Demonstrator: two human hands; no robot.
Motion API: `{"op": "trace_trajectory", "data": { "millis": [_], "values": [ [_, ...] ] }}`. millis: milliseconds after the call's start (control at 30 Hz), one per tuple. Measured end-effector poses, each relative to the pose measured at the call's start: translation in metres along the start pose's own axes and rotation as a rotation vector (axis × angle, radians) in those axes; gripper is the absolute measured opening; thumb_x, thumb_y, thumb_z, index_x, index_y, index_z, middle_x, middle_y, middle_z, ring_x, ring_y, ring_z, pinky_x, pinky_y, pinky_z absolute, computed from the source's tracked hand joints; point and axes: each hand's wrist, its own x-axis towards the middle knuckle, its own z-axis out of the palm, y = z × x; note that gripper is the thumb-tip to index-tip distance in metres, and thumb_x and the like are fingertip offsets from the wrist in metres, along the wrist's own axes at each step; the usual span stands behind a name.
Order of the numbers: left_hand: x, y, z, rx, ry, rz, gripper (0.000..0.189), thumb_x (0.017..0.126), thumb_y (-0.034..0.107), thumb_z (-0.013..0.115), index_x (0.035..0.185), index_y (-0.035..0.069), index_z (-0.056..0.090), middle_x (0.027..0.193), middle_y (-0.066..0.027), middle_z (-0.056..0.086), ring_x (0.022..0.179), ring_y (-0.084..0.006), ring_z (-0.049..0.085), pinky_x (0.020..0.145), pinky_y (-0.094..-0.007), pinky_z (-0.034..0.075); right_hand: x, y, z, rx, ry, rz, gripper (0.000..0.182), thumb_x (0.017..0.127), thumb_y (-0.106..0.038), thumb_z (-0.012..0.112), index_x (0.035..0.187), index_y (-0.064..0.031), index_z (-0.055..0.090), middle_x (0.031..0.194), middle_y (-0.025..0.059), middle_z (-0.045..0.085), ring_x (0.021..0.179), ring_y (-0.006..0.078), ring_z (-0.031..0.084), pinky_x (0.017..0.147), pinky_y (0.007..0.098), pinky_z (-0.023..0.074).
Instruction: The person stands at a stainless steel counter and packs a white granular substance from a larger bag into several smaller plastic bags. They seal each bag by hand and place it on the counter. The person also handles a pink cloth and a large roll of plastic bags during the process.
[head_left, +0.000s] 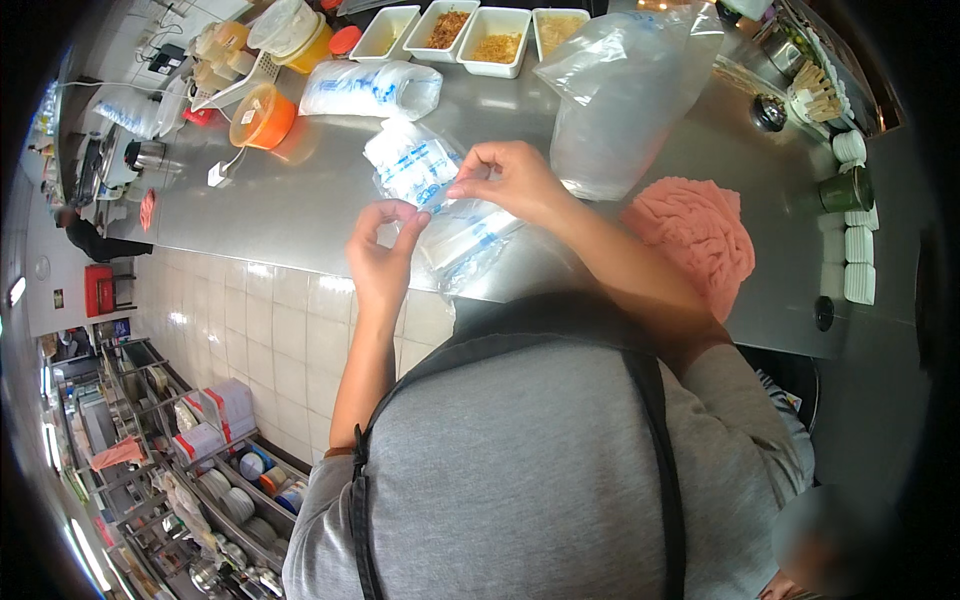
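Note:
My left hand (380, 244) pinches the edge of a thin clear plastic bag (433, 202) between thumb and forefinger. On the bag's other side, my right hand (511, 180) grips it the same way. Both hands are above the near part of the steel counter (315, 202). Just beyond them lies a stack of plastic bags with blue print (416, 161). Beneath my hands, a clear plastic packet (476, 244) reaches towards the counter's front edge. Where the held bag ends and the packets below begin is hard to tell.
A large clear plastic sack (622, 105) and a crumpled pink cloth (694, 232) lie to the right. Behind are a roll of printed bags (367, 88), white food trays (491, 46) and an orange tub (261, 118). A person (94, 236) stands far left.

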Motion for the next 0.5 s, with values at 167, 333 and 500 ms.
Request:
{"op": "trace_trajectory", "data": {
  "millis": [167, 333, 500],
  "values": [
    [-0.010, 0.035, -0.006, -0.305, 0.001, -0.065, 0.013, 0.076, -0.003, 0.073, 0.087, 0.001, 0.067, 0.089, -0.0055, 0.065, 0.085, -0.0141, 0.061, 0.080, -0.0276, 0.047, -0.031, -0.016, -0.003, -0.041, 0.170, -0.392, 0.012, 0.077, -0.014, 0.077, 0.078, -0.0040, 0.069, 0.080, 0.0024, 0.067, 0.072, 0.0120, 0.057, 0.066, 0.0269, 0.0429],
    [-0.011, 0.073, -0.011, -0.327, -0.055, 0.037, 0.012, 0.077, -0.006, 0.072, 0.086, 0.000, 0.067, 0.088, -0.0060, 0.065, 0.086, -0.0142, 0.061, 0.078, -0.0271, 0.049, -0.063, -0.059, -0.022, 0.032, 0.195, -0.441, 0.014, 0.077, -0.009, 0.075, 0.074, -0.0022, 0.063, 0.075, 0.0038, 0.061, 0.075, 0.0133, 0.057, 0.066, 0.0272, 0.0429],
    [-0.010, 0.091, 0.002, -0.427, -0.209, 0.196, 0.011, 0.079, -0.006, 0.070, 0.088, -0.001, 0.065, 0.090, -0.0061, 0.066, 0.084, -0.0130, 0.061, 0.077, -0.0255, 0.049, -0.070, -0.083, -0.034, 0.368, -0.018, -0.702, 0.024, 0.081, -0.004, 0.071, 0.067, -0.0050, 0.051, 0.077, 0.0057, 0.057, 0.075, 0.0148, 0.055, 0.068, 0.0273, 0.0427]
  ]
}}
